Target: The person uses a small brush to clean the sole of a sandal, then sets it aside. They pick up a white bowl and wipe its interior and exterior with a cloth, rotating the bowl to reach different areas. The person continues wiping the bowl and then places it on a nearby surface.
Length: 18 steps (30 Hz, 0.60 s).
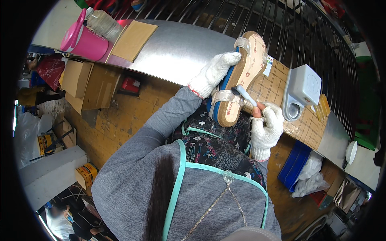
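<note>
My left hand [215,74], in a white knit glove, grips the side of an upturned sandal [250,60]. The sandal has a tan printed underside, a cork edge and blue beneath; pale bands wrap across it near the toe and heel. In my right hand [267,128], gloved with bare fingertips showing, is a small brush [248,96] with a pale handle. Its dark head touches or hovers just over the underside, beside the lower band. The sandal is held above my lap at the bench edge.
A white glue dispenser [307,86] with a round cup stands on taped cardboard [309,128] to the right. At the back left are a pink bucket [90,44], a clear plastic bottle [105,25] and a cardboard sheet [134,40]. Metal rods [297,30] run behind the steel bench [177,52].
</note>
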Available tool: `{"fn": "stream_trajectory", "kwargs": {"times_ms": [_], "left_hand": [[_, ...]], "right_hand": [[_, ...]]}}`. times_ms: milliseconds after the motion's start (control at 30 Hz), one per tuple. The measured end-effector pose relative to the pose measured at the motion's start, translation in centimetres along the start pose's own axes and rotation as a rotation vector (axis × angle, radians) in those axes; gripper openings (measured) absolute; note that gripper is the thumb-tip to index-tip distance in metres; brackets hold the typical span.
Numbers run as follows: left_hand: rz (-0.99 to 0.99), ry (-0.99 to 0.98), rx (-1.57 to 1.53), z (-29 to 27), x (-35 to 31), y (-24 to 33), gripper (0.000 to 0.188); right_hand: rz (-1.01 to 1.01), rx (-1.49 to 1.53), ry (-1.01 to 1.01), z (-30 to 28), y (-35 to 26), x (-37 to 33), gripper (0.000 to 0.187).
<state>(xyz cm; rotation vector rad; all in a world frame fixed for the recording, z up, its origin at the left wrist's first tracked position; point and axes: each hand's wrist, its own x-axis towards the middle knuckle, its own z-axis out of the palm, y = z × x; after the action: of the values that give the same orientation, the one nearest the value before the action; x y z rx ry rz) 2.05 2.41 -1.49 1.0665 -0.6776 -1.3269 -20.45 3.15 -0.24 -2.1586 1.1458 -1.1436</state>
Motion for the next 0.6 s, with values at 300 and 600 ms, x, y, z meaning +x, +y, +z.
{"fn": "stream_trajectory", "kwargs": {"times_ms": [300,600], "left_hand": [[-0.028,0.052,-0.083,0.3,-0.4,0.8,0.059],[-0.006,-0.071,-0.18,-0.6,0.1,0.0,0.052]], "right_hand": [[-0.074,-0.105,-0.091,-1.1,-0.3,-0.3,0.02],[0.185,0.26,-0.083,-0.3,0.8,3.3,0.017]]}}
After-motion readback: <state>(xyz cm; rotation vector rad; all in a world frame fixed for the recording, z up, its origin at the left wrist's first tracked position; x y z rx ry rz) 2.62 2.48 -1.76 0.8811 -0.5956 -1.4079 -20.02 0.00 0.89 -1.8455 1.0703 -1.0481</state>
